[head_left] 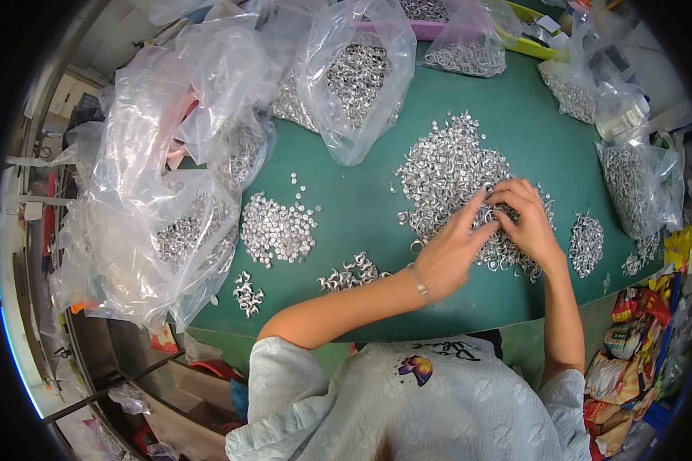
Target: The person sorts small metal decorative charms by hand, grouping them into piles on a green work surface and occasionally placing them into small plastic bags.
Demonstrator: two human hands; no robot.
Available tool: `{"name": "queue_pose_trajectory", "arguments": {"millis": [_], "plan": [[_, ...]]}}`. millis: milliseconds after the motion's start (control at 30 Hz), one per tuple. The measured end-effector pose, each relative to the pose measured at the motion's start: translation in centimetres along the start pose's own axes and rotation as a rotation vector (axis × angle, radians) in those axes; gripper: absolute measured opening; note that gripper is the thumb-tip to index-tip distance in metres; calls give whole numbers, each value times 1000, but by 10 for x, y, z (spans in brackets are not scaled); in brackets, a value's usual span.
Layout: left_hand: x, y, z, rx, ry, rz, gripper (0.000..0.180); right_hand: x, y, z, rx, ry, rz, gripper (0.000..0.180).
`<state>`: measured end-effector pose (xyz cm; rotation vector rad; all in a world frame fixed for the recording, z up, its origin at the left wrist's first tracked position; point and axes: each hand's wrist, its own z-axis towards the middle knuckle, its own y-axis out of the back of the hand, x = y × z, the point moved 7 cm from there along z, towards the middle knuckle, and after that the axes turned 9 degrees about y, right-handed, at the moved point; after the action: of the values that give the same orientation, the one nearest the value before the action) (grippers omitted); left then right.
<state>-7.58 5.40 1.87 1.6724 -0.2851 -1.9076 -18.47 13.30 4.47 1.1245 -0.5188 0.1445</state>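
Observation:
My left hand [455,247] and my right hand [524,220] meet over a large pile of small silvery metal pieces [447,170], many of them curved or ring-like. On the left hand, thumb and forefinger point forward, their tips apart. The right fingers curl down towards the thumb, close to the left fingertips; whatever they pinch is too small to make out. A clear bangle circles my left wrist. One loose ring [416,247] lies beside that wrist. Just beyond the left forearm sits a small heap of curved metal pieces [354,273].
Smaller heaps of metal bits [278,230] lie on the green table [354,203], including curved pieces [247,295] at left and ringlike ones [586,244] at right. Filled clear plastic bags [357,84] line the back and both sides. A purple tray [427,31] stands behind.

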Motion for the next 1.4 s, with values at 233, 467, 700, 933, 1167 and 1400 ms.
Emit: {"name": "queue_pose_trajectory", "arguments": {"millis": [233,467,700,933,1167,1400], "plan": [[75,87,25,-266,189,292,38,-28,-7,33,-71,-261,-162,9],[109,71,35,-144,151,154,25,-23,-53,68,24,-88,-169,14],[94,73,23,-84,107,-43,26,-34,-28,39,-103,-388,244,11],[74,53,0,159,148,392,111,-39,0,-12,-96,-333,-102,18],[66,18,6,29,-7,347,103,24,-22,-22,-41,-55,-160,39],[28,-17,22,110,-194,243,63,0,-12,-48,-218,-83,-193,29]]}}
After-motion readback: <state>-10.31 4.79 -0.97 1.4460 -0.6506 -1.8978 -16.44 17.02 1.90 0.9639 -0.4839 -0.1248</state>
